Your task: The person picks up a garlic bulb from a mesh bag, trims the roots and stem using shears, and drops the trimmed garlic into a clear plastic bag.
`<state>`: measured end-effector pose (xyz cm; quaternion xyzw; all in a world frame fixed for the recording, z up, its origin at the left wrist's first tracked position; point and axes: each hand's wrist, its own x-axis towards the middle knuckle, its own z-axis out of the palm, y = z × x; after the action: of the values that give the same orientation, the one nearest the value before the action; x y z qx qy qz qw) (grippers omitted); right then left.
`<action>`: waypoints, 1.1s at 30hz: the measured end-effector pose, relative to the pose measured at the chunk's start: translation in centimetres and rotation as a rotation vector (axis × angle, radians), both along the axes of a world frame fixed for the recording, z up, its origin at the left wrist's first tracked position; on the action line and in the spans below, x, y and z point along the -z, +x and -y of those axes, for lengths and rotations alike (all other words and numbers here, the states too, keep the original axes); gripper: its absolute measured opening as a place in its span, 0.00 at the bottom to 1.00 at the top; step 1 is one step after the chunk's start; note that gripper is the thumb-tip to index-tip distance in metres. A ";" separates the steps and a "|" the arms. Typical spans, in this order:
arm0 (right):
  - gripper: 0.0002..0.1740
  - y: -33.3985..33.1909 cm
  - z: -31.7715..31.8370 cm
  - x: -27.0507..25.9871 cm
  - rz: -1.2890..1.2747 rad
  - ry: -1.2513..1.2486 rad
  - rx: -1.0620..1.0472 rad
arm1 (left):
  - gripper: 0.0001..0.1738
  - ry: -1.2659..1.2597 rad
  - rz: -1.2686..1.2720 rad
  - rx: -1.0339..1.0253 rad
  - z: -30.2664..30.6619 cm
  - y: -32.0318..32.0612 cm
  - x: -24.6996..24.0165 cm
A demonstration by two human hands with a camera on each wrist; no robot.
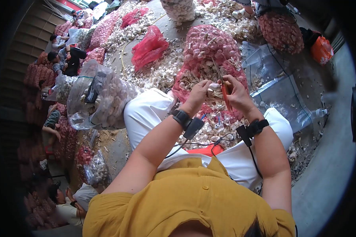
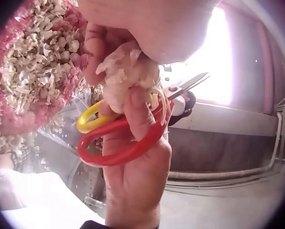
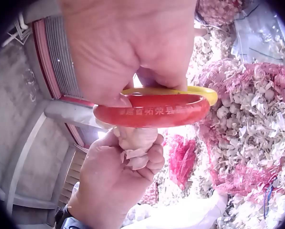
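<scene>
My left hand (image 1: pixel 196 96) holds a garlic bulb (image 1: pixel 214 87) by its fingertips, above the opened pink mesh sack. In my right hand (image 1: pixel 239 94) is a pair of scissors (image 1: pixel 225 94), with one red and one yellow handle loop. The steel blades point away from me in the head view. Seen from the left wrist, the pale bulb (image 2: pixel 119 81) has loose papery skin, and the right thumb (image 2: pixel 138 107) presses against it. The right wrist view shows the red loop (image 3: pixel 156 112) close above the bulb (image 3: pixel 136 143), with the left fingers curled round it.
A pink mesh sack of garlic (image 1: pixel 211 41) lies ahead among scattered skins. Clear plastic bags hold garlic on the left (image 1: pixel 103 94), and flat plastic sheets (image 1: pixel 281 98) lie on the right. Several people sit along the left side. Cables run from both wrist cameras across my lap.
</scene>
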<state>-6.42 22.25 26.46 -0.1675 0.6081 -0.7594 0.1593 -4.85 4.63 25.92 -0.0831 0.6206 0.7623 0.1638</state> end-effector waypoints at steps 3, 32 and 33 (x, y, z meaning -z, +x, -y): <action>0.25 -0.7 -0.6 0.3 0.051 0.047 -0.090 | 0.11 0.029 0.146 0.076 0.5 0.6 1.0; 0.27 -0.3 -1.1 -1.4 0.232 -0.189 -0.090 | 0.10 0.138 0.063 0.084 0.4 -0.4 0.7; 0.27 -0.4 -1.1 -1.1 0.231 -0.171 -0.088 | 0.12 0.171 0.060 0.089 0.4 -0.6 1.5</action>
<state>-6.82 23.33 27.56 -0.1185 0.5109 -0.8150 0.2463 -5.42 4.21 24.38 -0.0639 0.5512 0.8016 0.2226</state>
